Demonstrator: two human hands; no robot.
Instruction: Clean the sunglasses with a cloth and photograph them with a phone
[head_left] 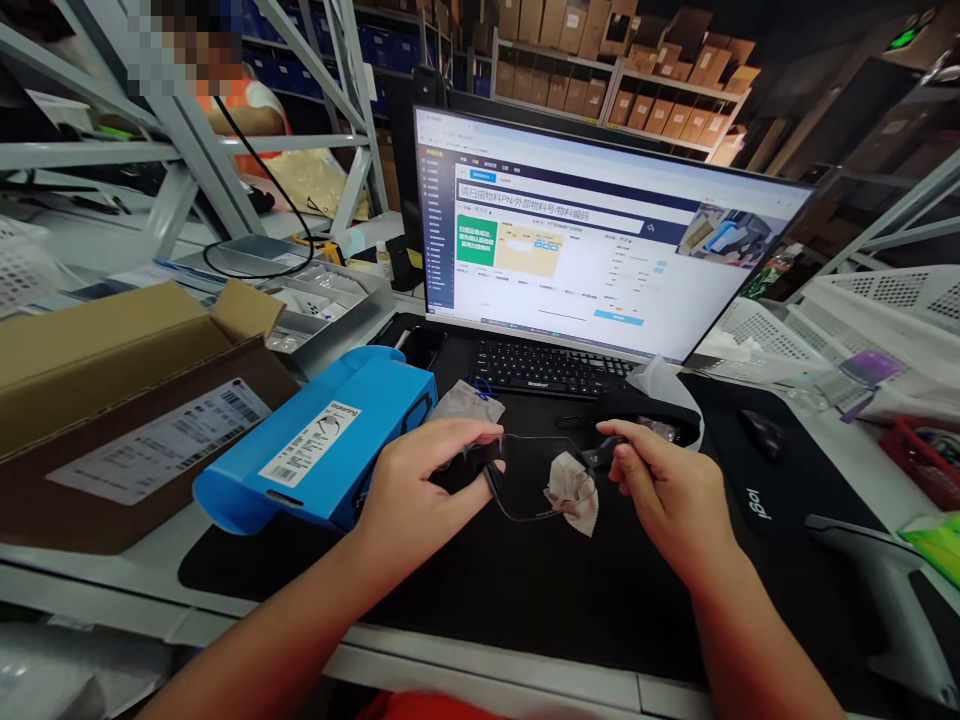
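A pair of clear-lensed glasses (pixel 526 482) is held up above the black desk mat (pixel 487 590), lenses tilted. My left hand (pixel 424 475) pinches one side of the frame between thumb and fingers. At the other side, my right hand (pixel 671 490) is closed on a dark temple. Behind or below the lenses shows a crumpled pale cloth (pixel 574 490) with a zigzag edge. Beyond my left hand lies a small translucent packet (pixel 466 402). An open blue box (pixel 322 430) with a white label lies left of that hand. Past my right hand is a black case (pixel 679 400) with white wrapping.
An open brown carton (pixel 142 410) stands at the left. Behind the hands are a keyboard (pixel 551 368) and a monitor (pixel 555 270). On the right are a mouse (pixel 762 434), a handheld scanner (pixel 885 590) and a red basket (pixel 919 455). Another person's arm (pixel 251 118) shows behind the metal frame.
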